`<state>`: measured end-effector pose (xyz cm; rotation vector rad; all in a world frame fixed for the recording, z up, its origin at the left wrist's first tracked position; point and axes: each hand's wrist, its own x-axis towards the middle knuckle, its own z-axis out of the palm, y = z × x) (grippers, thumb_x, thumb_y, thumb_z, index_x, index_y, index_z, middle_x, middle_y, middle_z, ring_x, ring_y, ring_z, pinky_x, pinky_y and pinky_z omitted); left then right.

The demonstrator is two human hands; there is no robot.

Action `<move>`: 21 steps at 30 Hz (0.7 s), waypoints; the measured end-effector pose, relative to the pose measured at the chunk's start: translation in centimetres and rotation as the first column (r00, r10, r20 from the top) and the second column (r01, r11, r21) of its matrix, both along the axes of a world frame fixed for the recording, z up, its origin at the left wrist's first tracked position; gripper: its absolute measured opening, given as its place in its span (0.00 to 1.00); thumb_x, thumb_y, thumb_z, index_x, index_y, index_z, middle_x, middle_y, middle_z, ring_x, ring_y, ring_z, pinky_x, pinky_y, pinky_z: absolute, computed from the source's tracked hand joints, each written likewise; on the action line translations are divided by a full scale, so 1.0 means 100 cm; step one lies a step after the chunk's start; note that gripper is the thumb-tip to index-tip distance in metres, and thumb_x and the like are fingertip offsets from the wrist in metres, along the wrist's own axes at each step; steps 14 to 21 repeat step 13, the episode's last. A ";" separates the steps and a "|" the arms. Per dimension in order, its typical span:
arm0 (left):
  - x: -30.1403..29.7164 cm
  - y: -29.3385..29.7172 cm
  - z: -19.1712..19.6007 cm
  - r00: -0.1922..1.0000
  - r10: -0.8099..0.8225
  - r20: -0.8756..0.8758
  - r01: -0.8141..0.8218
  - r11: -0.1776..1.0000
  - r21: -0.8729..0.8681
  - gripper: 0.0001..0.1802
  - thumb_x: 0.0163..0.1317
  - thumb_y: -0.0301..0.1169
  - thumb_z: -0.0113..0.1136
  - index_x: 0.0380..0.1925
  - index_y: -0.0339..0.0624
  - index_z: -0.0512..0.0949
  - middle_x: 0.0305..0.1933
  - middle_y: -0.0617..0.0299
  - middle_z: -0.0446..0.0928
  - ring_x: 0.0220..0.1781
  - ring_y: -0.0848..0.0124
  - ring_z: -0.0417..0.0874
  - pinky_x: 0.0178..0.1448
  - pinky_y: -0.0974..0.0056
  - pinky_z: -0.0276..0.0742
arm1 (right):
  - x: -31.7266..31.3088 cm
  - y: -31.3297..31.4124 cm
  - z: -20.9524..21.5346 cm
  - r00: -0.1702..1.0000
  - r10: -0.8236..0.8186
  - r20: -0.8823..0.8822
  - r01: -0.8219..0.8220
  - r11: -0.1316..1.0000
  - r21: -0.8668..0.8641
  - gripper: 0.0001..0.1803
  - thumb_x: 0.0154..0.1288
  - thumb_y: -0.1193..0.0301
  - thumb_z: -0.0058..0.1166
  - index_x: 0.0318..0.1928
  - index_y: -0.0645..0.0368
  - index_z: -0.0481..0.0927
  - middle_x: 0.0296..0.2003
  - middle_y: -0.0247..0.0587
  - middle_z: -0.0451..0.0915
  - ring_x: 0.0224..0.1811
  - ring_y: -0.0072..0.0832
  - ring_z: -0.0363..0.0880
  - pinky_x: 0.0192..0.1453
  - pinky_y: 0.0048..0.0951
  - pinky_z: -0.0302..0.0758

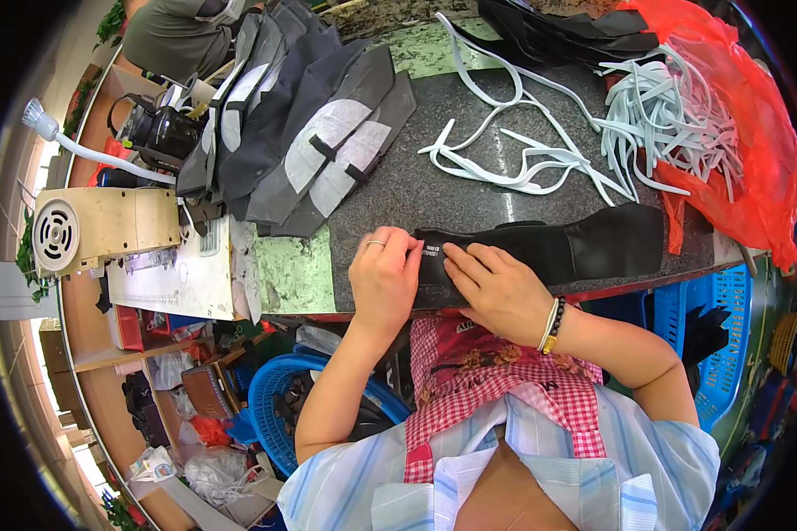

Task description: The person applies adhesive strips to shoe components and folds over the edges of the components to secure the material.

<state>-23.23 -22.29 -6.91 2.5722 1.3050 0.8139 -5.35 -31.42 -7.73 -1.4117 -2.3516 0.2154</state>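
Observation:
A long black fabric piece [540, 252] with small white print near its left end lies along the front edge of the dark tabletop. At that left end my left hand [385, 274] has its fingers closed in a pinch on the edge. My right hand [503, 292] lies over the piece just right of the print, its fingers stretched out and touching the fabric. Several pale blue-white straps [540, 173] lie loosely looped on the dark table [390, 199] beyond the piece.
Stacked black and grey pieces [328, 150] stand at the far left, beside a cream sewing machine [106, 232]. A red plastic bag [753, 177] with a heap of pale straps [664, 115] sits at right. Blue baskets [270, 416] flank me below table level. Another person [173, 40] is at top left.

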 end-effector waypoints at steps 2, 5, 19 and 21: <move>0.000 0.001 -0.001 0.988 0.111 0.105 -0.061 0.917 -0.395 0.07 0.57 0.21 0.67 0.26 0.36 0.76 0.38 0.54 0.83 0.34 0.66 0.84 0.42 0.66 0.79 | -0.002 -0.001 -0.002 1.000 -0.010 0.004 0.010 1.000 0.008 0.30 0.51 0.68 0.62 0.56 0.69 0.76 0.61 0.52 0.72 0.60 0.40 0.70 0.66 0.38 0.69; -0.011 0.022 -0.008 0.899 0.212 0.383 0.118 0.725 -0.678 0.07 0.55 0.21 0.63 0.25 0.33 0.73 0.38 0.48 0.85 0.37 0.70 0.87 0.41 0.63 0.82 | 0.000 -0.001 0.000 1.000 -0.003 0.010 0.003 1.000 0.018 0.28 0.50 0.69 0.62 0.53 0.67 0.76 0.62 0.52 0.72 0.60 0.41 0.70 0.65 0.38 0.70; 0.008 0.026 0.002 0.993 0.101 -0.067 -0.121 0.877 -0.464 0.08 0.54 0.24 0.66 0.24 0.36 0.74 0.48 0.54 0.84 0.44 0.62 0.86 0.49 0.60 0.81 | -0.008 0.025 0.020 0.995 0.063 0.083 -0.034 0.952 -0.305 0.37 0.41 0.59 0.74 0.51 0.59 0.72 0.71 0.47 0.61 0.59 0.41 0.69 0.63 0.39 0.69; 0.008 0.026 0.002 0.993 0.101 -0.067 -0.121 0.877 -0.464 0.08 0.54 0.24 0.66 0.24 0.36 0.74 0.48 0.54 0.84 0.44 0.62 0.86 0.49 0.60 0.81 | -0.008 0.025 0.020 0.995 0.063 0.083 -0.034 0.952 -0.305 0.37 0.41 0.59 0.74 0.51 0.59 0.72 0.71 0.47 0.61 0.59 0.41 0.69 0.63 0.39 0.69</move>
